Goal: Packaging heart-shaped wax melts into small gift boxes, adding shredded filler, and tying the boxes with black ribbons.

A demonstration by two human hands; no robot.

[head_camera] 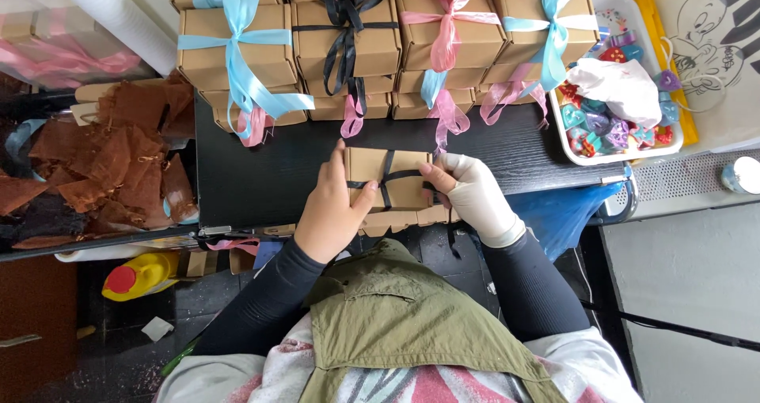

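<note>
A small brown cardboard box (372, 167) with a black ribbon (385, 183) crossed over it lies at the near edge of the black table (269, 173). My left hand (332, 209) is bare and grips the box's left side, thumb pressing on the ribbon. From the right, my right hand (473, 193) in a white glove pinches the ribbon at the box's right edge. A loose end of ribbon hangs down below the table edge.
Stacked brown boxes (340, 39) tied with light blue, black and pink ribbons fill the back of the table. A white tray (613, 153) of colourful small items stands at the right. Brown organza bags (119, 157) pile at the left. A yellow bottle (142, 276) lies on the floor.
</note>
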